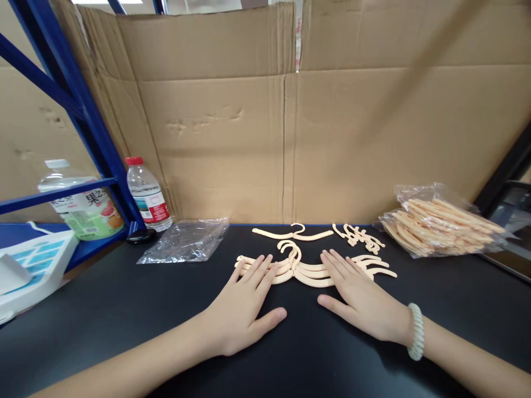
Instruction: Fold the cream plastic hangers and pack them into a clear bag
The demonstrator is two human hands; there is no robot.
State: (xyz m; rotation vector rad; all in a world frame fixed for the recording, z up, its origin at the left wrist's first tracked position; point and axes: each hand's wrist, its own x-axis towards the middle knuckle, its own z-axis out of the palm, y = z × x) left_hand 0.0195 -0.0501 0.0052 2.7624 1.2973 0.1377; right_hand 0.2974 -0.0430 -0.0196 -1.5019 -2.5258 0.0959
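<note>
Several cream-coloured clothes hangers (314,274) lie overlapped on the black table, their hooks pointing away from me. My left hand (248,311) is spread flat, its fingertips resting over the left arms of these hangers. Over their right side lies my right hand (362,299), also flat with fingers stretched out, a pale coiled band (416,331) around its wrist. Parts of the hangers are hidden under both hands. Just behind them sits a single hanger (274,235) with its arms spread. To its right is a small heap of loose cream hooks (360,237).
Clear bags of cream hanger pieces (442,226) lie at the back right. An empty clear plastic bag (185,241) is at the back left, beside a red-capped water bottle (148,194). Cardboard (215,132) walls off the back. A blue frame (78,110) and white tray (39,276) stand left.
</note>
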